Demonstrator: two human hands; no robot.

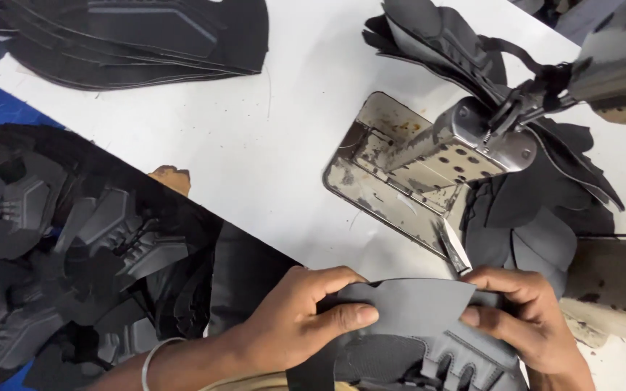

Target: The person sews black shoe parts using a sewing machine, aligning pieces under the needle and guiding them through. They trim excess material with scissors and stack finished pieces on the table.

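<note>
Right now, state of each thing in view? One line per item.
left hand: pinching the grey shoe-upper piece, thumb on top
right hand: pinching the same piece at its right edge
grey shoe-upper piece: held flat between both hands
metal machine post: bare, no piece under it
stack of black pieces: lying flat on the white table
pile of uppers: loose, jumbled

Left hand (295,318) and right hand (523,315) pinch closed, thumbs facing.
</note>
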